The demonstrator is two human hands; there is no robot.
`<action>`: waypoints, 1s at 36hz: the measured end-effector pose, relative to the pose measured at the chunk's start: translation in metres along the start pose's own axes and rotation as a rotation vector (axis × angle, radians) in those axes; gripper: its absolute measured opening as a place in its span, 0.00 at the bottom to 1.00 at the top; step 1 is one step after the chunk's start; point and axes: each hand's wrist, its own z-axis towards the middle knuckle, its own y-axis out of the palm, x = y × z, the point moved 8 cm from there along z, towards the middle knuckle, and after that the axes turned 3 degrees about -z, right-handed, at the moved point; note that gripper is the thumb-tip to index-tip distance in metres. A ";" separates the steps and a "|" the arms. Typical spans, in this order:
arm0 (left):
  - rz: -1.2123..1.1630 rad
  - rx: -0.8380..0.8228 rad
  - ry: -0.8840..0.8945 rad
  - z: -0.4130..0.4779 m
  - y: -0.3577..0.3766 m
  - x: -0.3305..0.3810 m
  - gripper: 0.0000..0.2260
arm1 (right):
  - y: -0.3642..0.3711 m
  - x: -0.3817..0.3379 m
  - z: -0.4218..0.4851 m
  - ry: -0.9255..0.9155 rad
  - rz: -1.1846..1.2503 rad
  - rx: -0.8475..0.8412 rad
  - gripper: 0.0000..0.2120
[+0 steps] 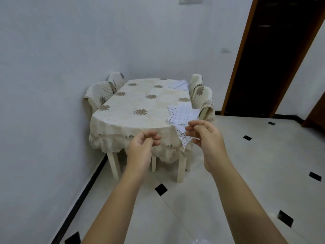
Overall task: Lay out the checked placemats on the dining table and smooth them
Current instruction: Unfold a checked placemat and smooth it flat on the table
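The dining table [133, 118] stands against the left wall under a cream flowered cloth. A crumpled white checked placemat [181, 113] lies at its near right edge, one corner hanging over the side. A second checked placemat [177, 84] lies bunched at the far right corner. Both my hands are raised in front of the table's near end. My left hand [142, 147] has loosely curled fingers and holds nothing. My right hand [205, 140] is also loosely curled, its fingertips overlapping the hanging corner in view. I cannot see contact with the cloth.
Two covered chairs [98, 94] stand on the table's left side against the wall, and two more [204, 97] on its right. A dark doorway [270, 59] opens at the right. White tiled floor [246, 173] lies between me and the table.
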 end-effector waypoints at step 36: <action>0.145 -0.213 -0.271 0.438 0.117 -0.156 0.12 | 0.070 0.145 0.429 0.217 -0.180 0.105 0.12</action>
